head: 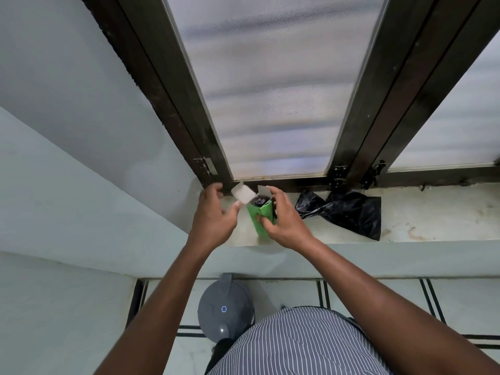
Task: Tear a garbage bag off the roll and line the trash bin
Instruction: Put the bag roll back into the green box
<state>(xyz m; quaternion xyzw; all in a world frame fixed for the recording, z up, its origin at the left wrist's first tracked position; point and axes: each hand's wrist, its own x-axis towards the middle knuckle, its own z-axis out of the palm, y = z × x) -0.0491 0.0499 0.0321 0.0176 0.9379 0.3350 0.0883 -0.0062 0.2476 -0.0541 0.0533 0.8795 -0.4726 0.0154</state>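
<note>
Window sill (422,226) carries upright green box (261,219), gripped by right hand (284,217). Bag roll (259,201) shows at its open top. Left hand (213,215), fingers relaxed, touches flap (243,193), nearer the roll.

Box (262,219) on the sill (422,215) — loose bag (349,212) right of it, bin (224,309) below.

right hand (284,220) gripping green box (263,217), flap open

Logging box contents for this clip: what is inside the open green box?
A dark roll of garbage bags shows at the mouth of the green box. The right hand and the carton walls hide everything below its top.
</note>
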